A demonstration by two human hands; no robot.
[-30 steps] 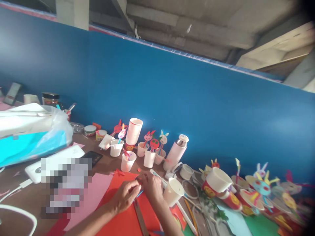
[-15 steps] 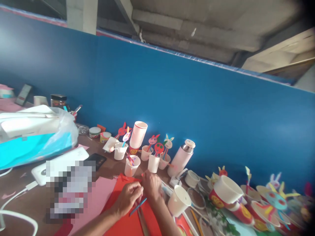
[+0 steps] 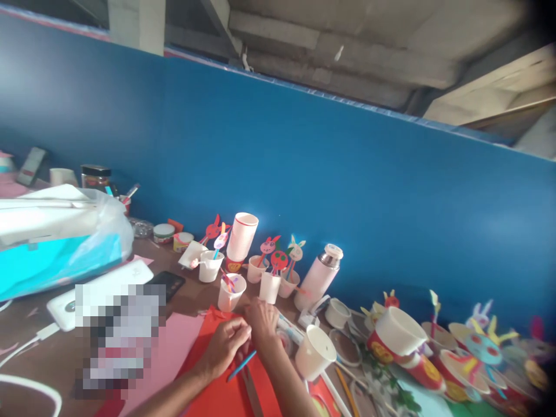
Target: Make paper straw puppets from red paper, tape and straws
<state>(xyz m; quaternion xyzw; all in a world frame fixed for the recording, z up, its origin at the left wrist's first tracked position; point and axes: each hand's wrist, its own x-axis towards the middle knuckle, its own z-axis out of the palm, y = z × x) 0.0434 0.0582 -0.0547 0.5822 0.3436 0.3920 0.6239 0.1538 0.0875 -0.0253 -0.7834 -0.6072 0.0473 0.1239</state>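
My left hand (image 3: 229, 343) is closed over the red paper (image 3: 208, 391), thumb and fingers pinched together. Whatever sits between those fingertips is too small or hidden to make out. Just right of it and slightly farther away, my right hand (image 3: 262, 323) is bent down with its fingers curled, and the back of the hand hides what they grip. A thin blue stick (image 3: 241, 365) lies slanted below my left hand, its upper end close to the fingers. Under it a long narrow greyish strip (image 3: 251, 391) points toward me.
Paper cups (image 3: 231, 292) with paper animal faces stand behind my hands, beside a stack of cups (image 3: 244, 234). A pink thermos (image 3: 319, 278) and a white cup (image 3: 315, 353) are to the right. A power bank (image 3: 102, 292) and pink paper (image 3: 174, 347) lie left.
The whole view has shifted slightly, so things sit a little farther left. Both hands keep nearly the same place and pose, with only small finger movement.
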